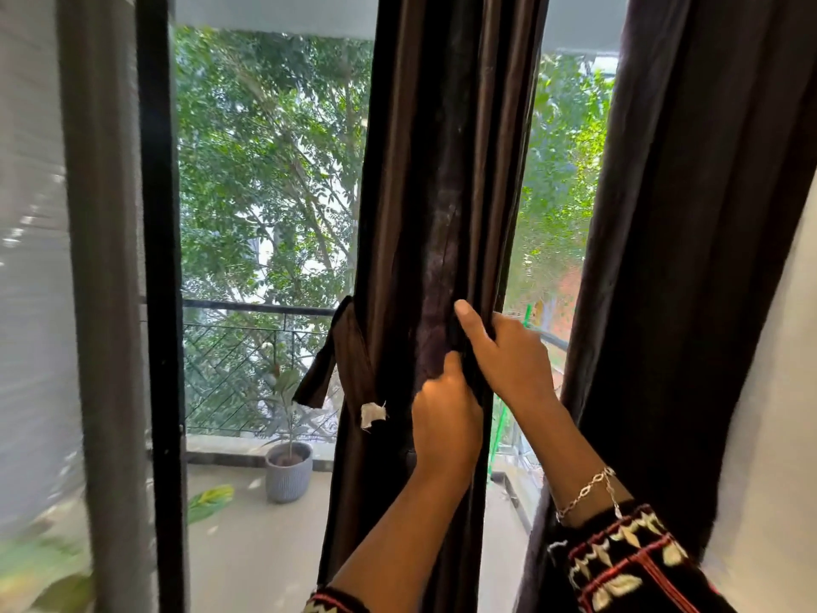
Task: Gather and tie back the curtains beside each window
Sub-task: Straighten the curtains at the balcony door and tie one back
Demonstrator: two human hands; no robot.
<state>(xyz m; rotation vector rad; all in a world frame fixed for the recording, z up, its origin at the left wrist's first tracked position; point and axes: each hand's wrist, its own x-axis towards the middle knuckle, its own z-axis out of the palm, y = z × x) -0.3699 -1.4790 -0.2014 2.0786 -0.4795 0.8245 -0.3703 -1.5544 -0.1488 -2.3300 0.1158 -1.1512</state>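
A dark brown curtain (424,170) hangs gathered into a narrow column in the middle of the window. A tie-back strap (340,360) of the same cloth hangs loose on its left side, with a white tag (372,414) at one end. My left hand (444,422) grips the curtain's folds just below my right hand (504,351), which pinches the curtain's right edge between thumb and fingers. Another dark curtain (689,214) hangs ungathered at the right.
A black window frame (159,258) stands at the left, with a grey sheer panel (40,258) beside it. Outside are a balcony railing (256,309), a potted plant (289,473) and trees. A white wall (778,435) is at the far right.
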